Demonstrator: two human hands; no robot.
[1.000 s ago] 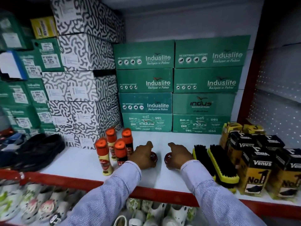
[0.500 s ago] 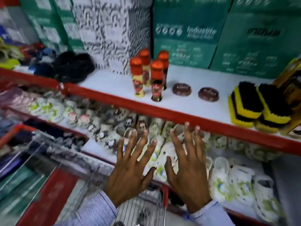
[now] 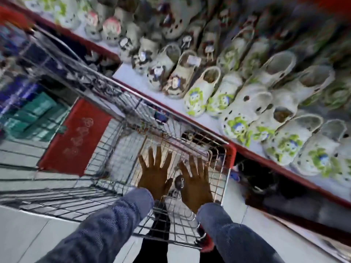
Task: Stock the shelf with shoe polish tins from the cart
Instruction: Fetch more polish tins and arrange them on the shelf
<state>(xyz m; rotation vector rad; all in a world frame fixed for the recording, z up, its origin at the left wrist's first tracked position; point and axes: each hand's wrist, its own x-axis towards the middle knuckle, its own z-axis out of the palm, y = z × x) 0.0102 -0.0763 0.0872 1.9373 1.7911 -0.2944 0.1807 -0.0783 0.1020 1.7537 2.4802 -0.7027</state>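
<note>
I look steeply down into a wire shopping cart with red corner trim. My left hand and my right hand are side by side inside the cart's near basket, palms down, fingers spread, holding nothing. A small dark round thing, perhaps a shoe polish tin, shows between the two hands through the blur. The upper shelf with the tins put down earlier is out of view.
A red-edged lower shelf runs diagonally on the right, packed with white children's clogs with green and brown prints. A red panel hangs on the cart's side. Green boxes lie at left. Pale floor tiles lie below.
Both hands left two tins on the upper shelf, pulled back open, and dropped down into the cart. My view swung from the shelf down to the cart.
</note>
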